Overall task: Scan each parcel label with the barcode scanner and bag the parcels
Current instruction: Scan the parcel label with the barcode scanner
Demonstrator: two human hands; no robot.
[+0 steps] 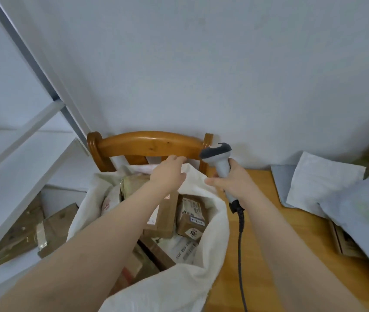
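Note:
A large white sack (212, 233) stands open on a wooden chair, filled with several brown cardboard parcels (191, 218) bearing labels. My left hand (170, 171) reaches over the sack's far rim near the chair back, fingers extended and touching the white fabric. My right hand (232, 181) grips the handle of a grey-and-white barcode scanner (218, 158), held upright at the sack's right edge, its black cable hanging down over the table. Pale grey mailer parcels (323, 181) lie on the table at the right.
The wooden chair back (149, 144) stands against the white wall. A wooden table (275, 244) lies to the right. White shelving (32, 136) rises at the left, with flattened taped cardboard (28, 230) on the floor below it. A brown box (345, 244) sits under the mailers.

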